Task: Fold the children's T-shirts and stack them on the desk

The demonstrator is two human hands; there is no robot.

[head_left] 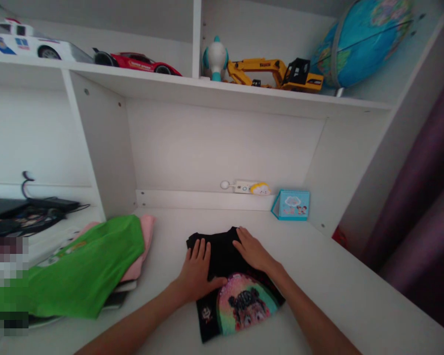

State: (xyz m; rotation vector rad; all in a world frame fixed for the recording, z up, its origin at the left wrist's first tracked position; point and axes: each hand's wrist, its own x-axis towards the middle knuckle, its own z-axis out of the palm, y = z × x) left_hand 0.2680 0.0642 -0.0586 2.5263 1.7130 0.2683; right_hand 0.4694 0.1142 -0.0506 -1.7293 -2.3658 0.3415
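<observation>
A black T-shirt (222, 256) with a rainbow-coloured, sequin-like picture on its front lies on the white desk, its lower part nearest to me. My left hand (198, 271) rests flat on the shirt's left side, fingers pointing away and thumb stretched toward the picture. On the upper right of the shirt lies my right hand (253, 250), its fingers extended over the dark cloth. Neither hand grips anything. The right forearm covers part of the shirt's right edge.
Left of the shirt is a pile of clothes with a green garment (85, 271) on top. A blue desk calendar (294, 204) stands at the back right, near a power strip (244, 187). Overhead, a shelf (244, 96) holds toy cars, a yellow toy excavator (281, 73) and a globe (370, 42).
</observation>
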